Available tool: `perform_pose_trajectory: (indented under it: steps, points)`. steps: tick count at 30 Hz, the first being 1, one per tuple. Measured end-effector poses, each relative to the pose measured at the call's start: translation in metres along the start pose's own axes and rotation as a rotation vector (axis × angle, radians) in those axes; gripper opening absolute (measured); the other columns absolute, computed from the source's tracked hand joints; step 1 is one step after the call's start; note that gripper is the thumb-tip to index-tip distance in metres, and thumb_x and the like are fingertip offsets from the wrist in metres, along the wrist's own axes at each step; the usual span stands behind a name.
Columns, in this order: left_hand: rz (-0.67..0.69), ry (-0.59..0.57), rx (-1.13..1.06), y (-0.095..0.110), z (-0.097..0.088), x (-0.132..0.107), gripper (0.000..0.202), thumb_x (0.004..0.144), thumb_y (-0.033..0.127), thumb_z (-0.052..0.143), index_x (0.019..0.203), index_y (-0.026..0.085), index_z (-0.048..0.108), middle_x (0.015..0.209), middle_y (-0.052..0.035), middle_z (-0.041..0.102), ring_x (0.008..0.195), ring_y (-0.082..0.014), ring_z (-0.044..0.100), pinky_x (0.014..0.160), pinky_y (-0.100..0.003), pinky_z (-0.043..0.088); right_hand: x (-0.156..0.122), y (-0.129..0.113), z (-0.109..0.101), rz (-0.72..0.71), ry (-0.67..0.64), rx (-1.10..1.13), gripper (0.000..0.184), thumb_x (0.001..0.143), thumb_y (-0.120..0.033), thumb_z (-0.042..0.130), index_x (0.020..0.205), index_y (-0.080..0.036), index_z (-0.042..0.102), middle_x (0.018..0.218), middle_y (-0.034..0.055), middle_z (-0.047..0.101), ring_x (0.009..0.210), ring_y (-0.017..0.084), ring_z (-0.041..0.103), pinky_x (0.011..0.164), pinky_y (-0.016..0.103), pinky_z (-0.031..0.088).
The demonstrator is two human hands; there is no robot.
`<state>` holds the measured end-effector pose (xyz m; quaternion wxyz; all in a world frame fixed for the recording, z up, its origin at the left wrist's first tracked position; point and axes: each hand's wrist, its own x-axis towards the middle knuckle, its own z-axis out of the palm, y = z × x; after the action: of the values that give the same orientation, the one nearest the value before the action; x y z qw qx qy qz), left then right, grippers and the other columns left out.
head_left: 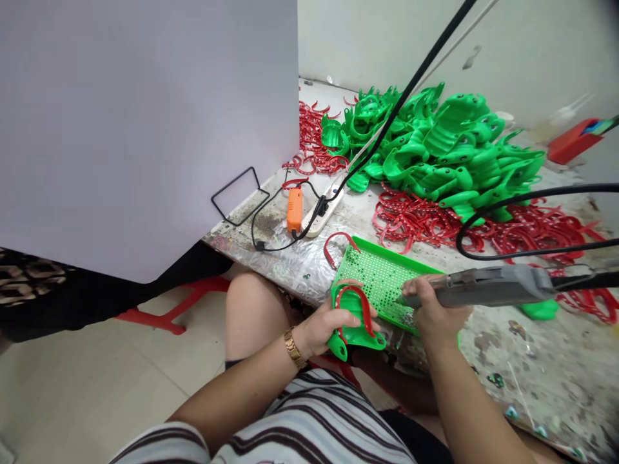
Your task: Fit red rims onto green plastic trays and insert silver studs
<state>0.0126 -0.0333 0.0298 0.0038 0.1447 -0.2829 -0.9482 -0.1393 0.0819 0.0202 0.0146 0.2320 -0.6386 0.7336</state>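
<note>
My left hand (325, 323) is closed round a green plastic part (355, 336) with a red curved piece (362, 305) seated on top of it, held just off the table's near edge. My right hand (429, 308) grips a grey electric screwdriver (488, 286) lying almost level, its tip pointing left over a green perforated tray (382, 274) that holds small screws at its near corner. A loose red curved piece (334, 242) lies by the tray's far left corner.
A heap of green plastic parts (445, 151) and scattered red curved pieces (416, 222) cover the far table. An orange device (294, 209), a white power strip (323, 215) and black cables (527, 193) lie nearby. A large grey board (145, 129) stands at left; a red tray (573, 140) at far right.
</note>
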Motion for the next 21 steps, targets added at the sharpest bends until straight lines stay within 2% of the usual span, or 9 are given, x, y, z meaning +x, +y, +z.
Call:
perform_pose_trajectory:
  steps: [7, 12, 14, 17, 19, 21]
  points:
    - [0.015, -0.022, -0.030, -0.001, -0.001, -0.001, 0.063, 0.058, 0.015, 0.067, 0.119, 0.018, 0.049, 0.094, -0.0077, 0.068, 0.077, -0.0237, 0.069, 0.076, -0.041, 0.055, -0.002, -0.004, 0.003, 0.021, 0.016, -0.018, 0.026, 0.071, -0.028, 0.073, 0.067, -0.010, 0.054, 0.056, 0.0021, 0.056, 0.051, 0.014, 0.057, 0.055, 0.030, 0.050]
    - [0.026, -0.062, -0.092, -0.002, -0.001, -0.002, 0.060, 0.064, 0.029, 0.074, 0.117, 0.017, 0.049, 0.090, -0.0077, 0.067, 0.079, -0.0256, 0.068, 0.070, -0.038, 0.055, 0.003, -0.012, 0.007, 0.000, 0.009, 0.052, 0.027, 0.072, -0.027, 0.071, 0.064, -0.011, 0.051, 0.055, 0.0009, 0.053, 0.050, 0.012, 0.054, 0.054, 0.029, 0.048]
    - [0.001, -0.087, -0.123, -0.003, -0.001, -0.002, 0.058, 0.066, 0.037, 0.075, 0.114, 0.017, 0.050, 0.092, -0.0089, 0.067, 0.083, -0.0259, 0.068, 0.073, -0.039, 0.055, 0.005, -0.026, 0.007, -0.024, 0.008, 0.103, 0.028, 0.072, -0.028, 0.070, 0.064, -0.013, 0.049, 0.054, -0.0008, 0.051, 0.049, 0.011, 0.052, 0.054, 0.029, 0.047]
    - [-0.002, -0.144, -0.147, -0.007, 0.001, -0.002, 0.060, 0.067, 0.047, 0.075, 0.113, 0.017, 0.051, 0.099, -0.0120, 0.066, 0.089, -0.0277, 0.067, 0.077, -0.042, 0.054, 0.004, -0.061, 0.006, -0.091, -0.048, 0.211, 0.027, 0.071, -0.031, 0.070, 0.070, -0.015, 0.048, 0.054, -0.0020, 0.050, 0.049, 0.012, 0.051, 0.053, 0.030, 0.046]
    - [0.013, -0.187, -0.153, -0.011, 0.003, 0.000, 0.064, 0.068, 0.052, 0.073, 0.118, 0.020, 0.047, 0.100, -0.0118, 0.066, 0.089, -0.0280, 0.067, 0.076, -0.043, 0.053, -0.006, -0.088, 0.005, -0.128, -0.142, 0.299, 0.024, 0.075, -0.034, 0.067, 0.075, -0.017, 0.050, 0.057, -0.0010, 0.051, 0.051, 0.014, 0.052, 0.054, 0.032, 0.045]
    - [0.021, -0.228, -0.156, -0.014, 0.005, 0.001, 0.068, 0.068, 0.057, 0.071, 0.121, 0.023, 0.044, 0.098, -0.0109, 0.067, 0.086, -0.0264, 0.068, 0.074, -0.040, 0.053, -0.022, -0.114, 0.007, -0.084, -0.245, 0.354, 0.025, 0.081, -0.041, 0.062, 0.081, -0.018, 0.050, 0.060, -0.0005, 0.051, 0.054, 0.015, 0.052, 0.056, 0.033, 0.045]
